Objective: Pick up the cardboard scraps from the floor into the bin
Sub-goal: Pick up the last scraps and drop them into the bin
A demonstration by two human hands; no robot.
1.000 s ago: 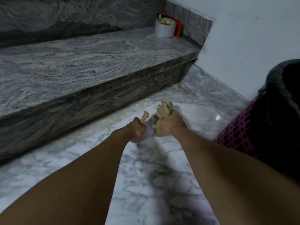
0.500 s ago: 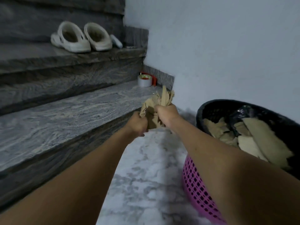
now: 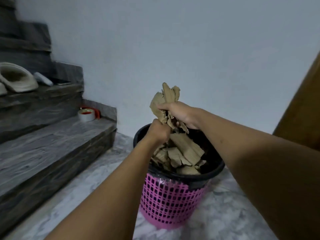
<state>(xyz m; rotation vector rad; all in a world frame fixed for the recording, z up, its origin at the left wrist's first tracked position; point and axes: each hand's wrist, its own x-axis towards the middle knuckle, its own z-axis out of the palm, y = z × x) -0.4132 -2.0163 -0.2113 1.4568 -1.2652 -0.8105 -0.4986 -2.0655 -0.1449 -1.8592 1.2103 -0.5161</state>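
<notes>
Cardboard scraps (image 3: pixel 164 103) clenched in both fists above bin (image 3: pixel 166 201).

two hands meet above the bin (image 3: pixel 173 201), which stands on the floor (image 3: pixel 225 219) near the wall (image 3: pixel 173 40) behind it. the right hand (image 3: pixel 181 115) is above the left hand (image 3: pixel 158 130), with a bundle of cardboard scraps (image 3: pixel 164 103) between them, over the bin's opening. more scraps (image 3: pixel 181 153) lie in the bin. to the left rise the steps (image 3: pixel 52 144); a roll of tape (image 3: pixel 86 115) sits on the lower one by the wall, and slippers (image 3: pixel 15 78) on the step above.
</notes>
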